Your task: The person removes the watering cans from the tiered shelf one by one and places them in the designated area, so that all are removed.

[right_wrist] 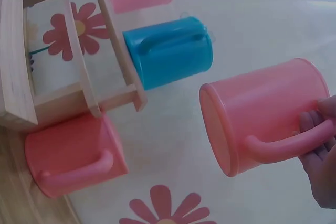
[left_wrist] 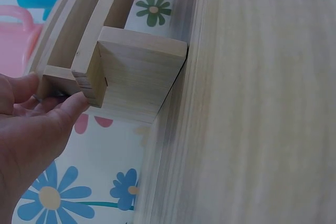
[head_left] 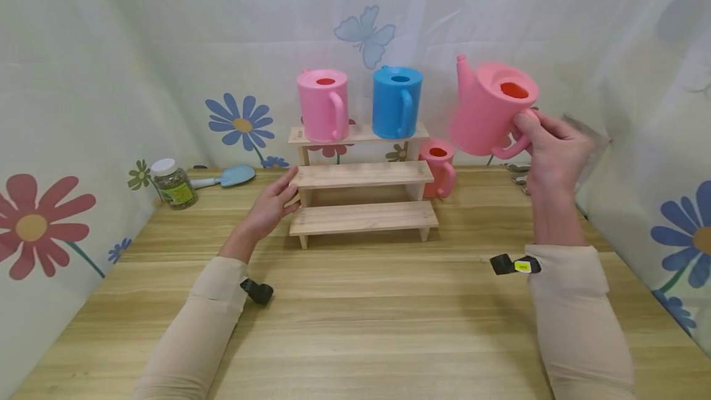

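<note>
Long cream sleeves cover both arms right down to the wrists. A small black camera unit (head_left: 257, 292) is strapped at the left wrist; another black one at the right (head_left: 515, 265) carries a yellow sticker.

My right hand (head_left: 552, 148) is lifted well above the table, forearm rising almost straight up from the elbow, wrist a little bent. Its fingers (right_wrist: 317, 145) curl round a handle and my thumb lies over the top of it, so the grip is closed and carrying weight. My left hand (head_left: 273, 202) is stretched forward and low, forearm lying out along the table, palm turned inward. Its fingers (left_wrist: 71, 106) are nearly straight and relaxed, their tips touching wood, with nothing gripped. Both arms wear pale beige sleeves down to the wrists, each with a small dark strap-on unit beside the cuff.
</note>
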`<state>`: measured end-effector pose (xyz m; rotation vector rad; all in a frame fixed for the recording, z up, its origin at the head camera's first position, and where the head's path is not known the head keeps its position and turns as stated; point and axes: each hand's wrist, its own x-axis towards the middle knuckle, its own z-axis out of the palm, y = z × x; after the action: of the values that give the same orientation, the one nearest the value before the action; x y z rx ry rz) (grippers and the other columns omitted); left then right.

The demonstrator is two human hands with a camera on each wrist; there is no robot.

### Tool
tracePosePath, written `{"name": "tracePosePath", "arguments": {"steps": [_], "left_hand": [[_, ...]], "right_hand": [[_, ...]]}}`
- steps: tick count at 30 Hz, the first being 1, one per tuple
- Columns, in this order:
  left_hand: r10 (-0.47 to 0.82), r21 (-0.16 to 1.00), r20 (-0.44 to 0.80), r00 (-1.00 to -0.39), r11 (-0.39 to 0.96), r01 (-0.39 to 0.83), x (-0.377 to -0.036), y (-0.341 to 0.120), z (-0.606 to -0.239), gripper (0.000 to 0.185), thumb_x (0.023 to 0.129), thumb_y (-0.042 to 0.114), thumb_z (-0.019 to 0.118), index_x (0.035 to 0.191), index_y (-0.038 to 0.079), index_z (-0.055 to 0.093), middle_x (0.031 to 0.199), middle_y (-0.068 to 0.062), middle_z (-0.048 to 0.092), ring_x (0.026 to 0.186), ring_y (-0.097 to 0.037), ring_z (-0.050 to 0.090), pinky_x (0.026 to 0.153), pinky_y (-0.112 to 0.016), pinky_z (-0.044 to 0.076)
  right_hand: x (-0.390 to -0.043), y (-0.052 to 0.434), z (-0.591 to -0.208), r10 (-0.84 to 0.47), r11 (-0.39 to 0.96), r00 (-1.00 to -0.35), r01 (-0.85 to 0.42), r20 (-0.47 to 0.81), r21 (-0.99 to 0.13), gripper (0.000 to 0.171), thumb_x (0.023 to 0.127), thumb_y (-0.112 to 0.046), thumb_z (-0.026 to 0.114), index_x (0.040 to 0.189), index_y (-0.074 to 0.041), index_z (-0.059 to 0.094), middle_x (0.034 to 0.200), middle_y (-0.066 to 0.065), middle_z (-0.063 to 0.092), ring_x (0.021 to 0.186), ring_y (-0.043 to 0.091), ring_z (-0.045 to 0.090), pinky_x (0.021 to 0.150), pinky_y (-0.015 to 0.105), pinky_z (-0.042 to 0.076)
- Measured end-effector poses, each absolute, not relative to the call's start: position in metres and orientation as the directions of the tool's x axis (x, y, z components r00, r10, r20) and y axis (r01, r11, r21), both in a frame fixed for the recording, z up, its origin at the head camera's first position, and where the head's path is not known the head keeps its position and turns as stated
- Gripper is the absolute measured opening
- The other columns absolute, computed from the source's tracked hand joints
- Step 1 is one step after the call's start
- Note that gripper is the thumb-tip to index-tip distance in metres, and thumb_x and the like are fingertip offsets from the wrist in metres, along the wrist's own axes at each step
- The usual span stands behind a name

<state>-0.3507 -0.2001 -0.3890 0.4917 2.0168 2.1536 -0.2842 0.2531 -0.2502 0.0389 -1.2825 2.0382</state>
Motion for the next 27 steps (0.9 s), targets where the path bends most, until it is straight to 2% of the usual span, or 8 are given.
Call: {"name": "tracePosePath", "arguments": {"steps": [5, 11, 17, 23, 27], "left_hand": [[0.335, 0.99, 0.136, -0.932, -0.088, 0.112, -0.35, -0.201, -0.387, 0.049, 0.1, 0.017, 0.034, 0.146, 0.02, 0.018, 0.15, 0.002, 0.002, 0.134, -0.026, 0.01, 0.102, -0.046, 0.026], [0.35, 0.991, 0.13, -0.928, -0.078, 0.109, -0.344, -0.199, -0.378, 0.05, 0.1, 0.014, 0.031, 0.146, 0.016, 0.013, 0.15, 0.001, -0.001, 0.134, -0.027, 0.007, 0.103, -0.047, 0.024], [0.36, 0.99, 0.141, -0.922, -0.071, 0.124, -0.341, -0.198, -0.372, 0.05, 0.1, 0.013, 0.029, 0.146, 0.013, 0.01, 0.15, -0.001, -0.003, 0.134, -0.028, 0.006, 0.103, -0.049, 0.023], [0.349, 0.989, 0.144, -0.926, -0.073, 0.127, -0.349, -0.202, -0.385, 0.05, 0.1, 0.017, 0.033, 0.146, 0.018, 0.014, 0.15, 0.003, 0.0, 0.134, -0.026, 0.009, 0.101, -0.044, 0.029], [0.348, 0.99, 0.137, -0.927, -0.069, 0.121, -0.349, -0.202, -0.387, 0.051, 0.099, 0.019, 0.034, 0.146, 0.019, 0.015, 0.15, 0.002, 0.0, 0.134, -0.026, 0.009, 0.102, -0.045, 0.028]], "right_hand": [[-0.302, 0.267, -0.265, 0.61, -0.197, -0.721, -0.539, 0.328, -0.819, 0.034, 0.06, -0.012, 0.085, 0.089, 0.002, 0.072, 0.079, 0.014, 0.066, 0.07, 0.024, 0.06, 0.069, 0.028, 0.053], [-0.323, 0.281, -0.29, 0.644, -0.158, -0.74, -0.377, 0.195, -0.913, 0.027, 0.063, -0.016, 0.083, 0.085, -0.004, 0.074, 0.076, 0.01, 0.065, 0.076, 0.02, 0.054, 0.066, 0.029, 0.049], [-0.34, 0.288, -0.314, 0.628, -0.136, -0.77, -0.249, 0.111, -0.959, 0.035, 0.062, -0.027, 0.084, 0.092, -0.011, 0.074, 0.089, 0.007, 0.063, 0.082, 0.019, 0.052, 0.074, 0.029, 0.05], [-0.357, 0.287, -0.342, 0.617, -0.071, -0.785, -0.123, 0.053, -0.99, 0.047, 0.063, -0.036, 0.081, 0.104, -0.014, 0.071, 0.101, 0.006, 0.061, 0.09, 0.016, 0.051, 0.085, 0.03, 0.046], [-0.377, 0.293, -0.371, 0.612, -0.014, -0.79, -0.048, 0.029, -0.999, 0.051, 0.061, -0.04, 0.081, 0.105, -0.015, 0.071, 0.099, 0.003, 0.062, 0.087, 0.012, 0.055, 0.077, 0.024, 0.049]]}}
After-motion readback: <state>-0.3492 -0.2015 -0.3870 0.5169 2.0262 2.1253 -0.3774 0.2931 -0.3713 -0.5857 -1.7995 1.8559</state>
